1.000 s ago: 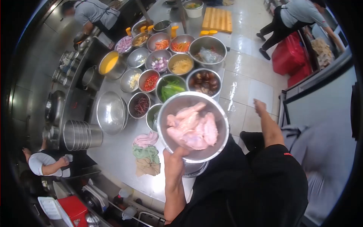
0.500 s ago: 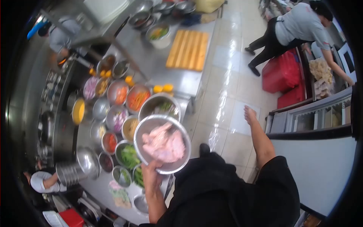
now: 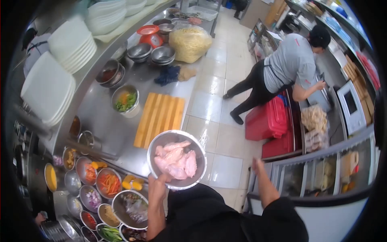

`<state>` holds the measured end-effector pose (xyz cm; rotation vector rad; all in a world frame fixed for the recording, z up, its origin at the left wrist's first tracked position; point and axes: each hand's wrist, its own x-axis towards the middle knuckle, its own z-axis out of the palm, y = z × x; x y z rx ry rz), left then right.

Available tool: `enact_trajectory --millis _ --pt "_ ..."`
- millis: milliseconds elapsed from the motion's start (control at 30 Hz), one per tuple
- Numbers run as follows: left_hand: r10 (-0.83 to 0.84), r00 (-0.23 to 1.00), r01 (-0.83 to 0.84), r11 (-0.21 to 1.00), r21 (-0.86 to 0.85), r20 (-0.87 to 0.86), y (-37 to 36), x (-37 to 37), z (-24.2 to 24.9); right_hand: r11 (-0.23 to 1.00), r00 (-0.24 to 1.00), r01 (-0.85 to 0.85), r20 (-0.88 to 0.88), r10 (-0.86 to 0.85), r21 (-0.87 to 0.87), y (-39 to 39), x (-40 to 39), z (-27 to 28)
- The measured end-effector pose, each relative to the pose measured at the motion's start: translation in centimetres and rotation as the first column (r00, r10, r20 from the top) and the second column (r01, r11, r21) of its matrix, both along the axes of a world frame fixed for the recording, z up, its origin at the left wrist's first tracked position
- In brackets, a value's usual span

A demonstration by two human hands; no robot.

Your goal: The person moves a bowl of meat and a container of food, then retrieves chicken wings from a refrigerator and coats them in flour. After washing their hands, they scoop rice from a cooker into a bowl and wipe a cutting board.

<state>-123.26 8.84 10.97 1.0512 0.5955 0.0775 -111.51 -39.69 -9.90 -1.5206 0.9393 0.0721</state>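
My left hand (image 3: 160,182) grips the rim of a metal bowl (image 3: 197,174) at its near left side. Several pieces of raw chicken (image 3: 177,161), pale pink with skin on, lie in the bowl. It is held in front of my body, just off the near end of a striped wooden cutting board (image 3: 159,119) on the steel counter (image 3: 96,133). Out to the right, my right hand (image 3: 256,164) hangs over the floor near the glass-topped fridge (image 3: 322,173). Its fingers look loosely stretched and slightly blurred, with nothing visible in them.
Bowls of cut vegetables, among them carrot strips (image 3: 109,184), crowd the lower left. Stacked white plates (image 3: 48,88) line a shelf above the counter. A bag of fries (image 3: 189,43) sits farther back. A co-worker (image 3: 288,64) leans over the right counter beside red coolers (image 3: 266,121).
My view has shifted along the counter toward its far end. The bowl of chicken has come along in my left hand, now beside the cutting board. The co-worker stands more upright.
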Motion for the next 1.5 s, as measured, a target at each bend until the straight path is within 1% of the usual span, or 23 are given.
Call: enact_trajectory --millis 33,67,100,133,167,233,267,333,367,433,500,533,633,700,733,767,900,1000,1133,1200,1267,1300,1500 --pt "-0.036 0.999 0.035 0.999 0.032 0.034 -0.6 2.9 -1.3 0.978 0.996 0.06 0.056 -0.073 0.198 -2.3 -2.4 -2.2" --pt "-0.115 0.993 0.114 0.993 0.012 0.016 -1.1 5.6 -0.3 0.965 0.991 0.126 0.002 -0.13 0.229 -3.1 -4.8 -1.8" --pt "-0.158 0.987 0.158 0.987 -0.021 0.006 -1.9 8.2 -0.1 0.937 0.934 0.338 -0.155 -0.322 0.089 -3.7 -5.8 -3.6" --pt "-0.172 0.985 0.172 0.985 -0.013 -0.02 -2.7 10.7 0.3 0.96 0.986 0.161 -0.076 -0.147 0.227 -5.3 -8.2 -4.5" --pt "-0.203 0.979 0.203 0.979 0.003 -0.023 -3.3 13.1 -1.2 0.919 0.979 0.189 -0.138 -0.149 0.347 -6.7 -9.0 -5.7" --pt "-0.207 0.978 0.207 0.978 0.003 0.005 -5.0 17.9 -1.4 0.893 0.915 0.342 -0.318 -0.246 0.291 -5.6 -7.3 -4.1" --pt "-0.213 0.977 0.213 0.977 -0.001 0.006 -5.8 19.7 -1.5 0.901 0.917 0.311 -0.344 -0.201 0.303 -5.8 -5.2 -5.4" --pt "-0.174 0.984 0.175 0.984 0.024 -0.042 -7.6 22.8 -0.6 0.85 0.908 0.387 -0.308 -0.284 0.357 -6.5 -1.4 -8.2" --pt "-0.182 0.982 0.184 0.982 0.04 -0.056 -8.0 24.1 -0.1 0.828 0.938 0.339 -0.226 -0.262 0.446 -6.2 1.0 -9.4" --pt "-0.166 0.983 0.169 0.985 0.032 -0.081 -8.3 26.0 1.0 0.83 0.936 0.33 -0.268 -0.227 0.449 -4.1 9.2 -9.3" --pt "-0.132 0.99 0.133 0.991 0.006 -0.055 -8.9 28.0 1.9 0.781 0.998 0.07 -0.04 -0.057 0.621 -1.8 18.0 -6.9" --pt "-0.105 0.992 0.105 0.994 0.0 -0.065 -9.1 29.0 2.4 0.779 1.0 0.016 0.003 -0.023 0.627 -0.3 22.7 -5.4" --pt "-0.122 0.979 0.13 0.991 0.043 -0.162 -9.4 32.8 2.9 0.764 0.988 -0.148 0.129 0.085 0.628 3.9 35.8 -0.8" --pt "-0.099 0.982 0.108 0.993 0.052 -0.161 -9.6 36.4 2.4 0.818 0.993 -0.108 0.102 0.06 0.565 7.5 43.2 3.9" --pt "-0.081 0.982 0.094 0.993 0.067 -0.17 -9.8 38.7 2.1 0.748 0.958 -0.272 0.247 0.148 0.605 7.4 46.1 4.6" --pt "-0.151 0.975 0.162 0.985 0.057 -0.16 -10.1 41.3 1.8 0.743 0.953 -0.287 0.262 0.155 0.604 8.0 48.7 6.3" --pt "-0.259 0.964 0.26 0.966 0.003 -0.054 -11.6 50.6 1.8 0.801 0.928 -0.343 0.31 0.207 0.491 8.2 54.0 11.0" --pt "-0.316 0.945 0.315 0.949 -0.023 -0.089 -13.6 58.2 3.0 0.83 0.931 -0.352 0.258 0.26 0.433 6.7 57.3 12.5" --pt "-0.241 0.967 0.239 0.971 -0.027 -0.085 -14.8 64.6 0.7 0.897 0.938 -0.346 0.106 0.329 0.274 5.2 62.3 11.9" --pt "-0.238 0.965 0.23 0.97 -0.079 -0.11 -14.9 68.1 -2.5 0.906 0.935 -0.353 0.112 0.336 0.235 5.0 67.6 9.8" --pt "-0.227 0.961 0.227 0.974 -0.013 -0.161 -14.1 71.0 -6.2 0.866 0.896 -0.433 0.224 0.384 0.248 6.7 74.2 7.3" --pt "-0.07 0.994 0.071 0.997 0.008 -0.081 -11.1 71.7 -4.0 0.84 0.86 -0.495 0.264 0.437 0.222 11.7 76.5 9.0" --pt "0.122 0.98 -0.121 0.993 0.011 -0.155 -7.7 75.6 -3.0 0.658 0.653 -0.736 0.429 0.624 0.163 23.8 96.2 13.7"
